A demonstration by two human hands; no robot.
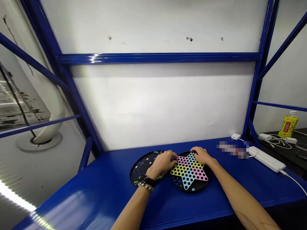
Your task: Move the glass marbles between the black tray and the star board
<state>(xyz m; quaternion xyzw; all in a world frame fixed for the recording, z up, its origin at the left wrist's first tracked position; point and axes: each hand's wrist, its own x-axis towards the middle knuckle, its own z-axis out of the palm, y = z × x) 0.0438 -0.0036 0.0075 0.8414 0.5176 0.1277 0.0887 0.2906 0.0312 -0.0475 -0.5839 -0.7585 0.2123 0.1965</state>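
A round black Chinese checkers board point(190, 188) with a star of pink, yellow and light blue fields lies on the blue table point(107, 191). To its left sits a round black tray point(141, 166) with several marbles in it. My left hand point(163, 163), with a watch and bead bracelet at the wrist, rests over the tray's right side, fingers curled at the board's left edge. My right hand point(201, 155) is on the board's far side, fingers bent down on it. What the fingers hold, if anything, is hidden.
A white power strip point(267, 158) with cables lies at the table's right end, with a white charger point(235, 136) behind it. A yellow drink bottle point(288, 125) stands on a dark side table. Blue shelf posts point(256, 83) and a crossbar point(158, 58) frame the white wall.
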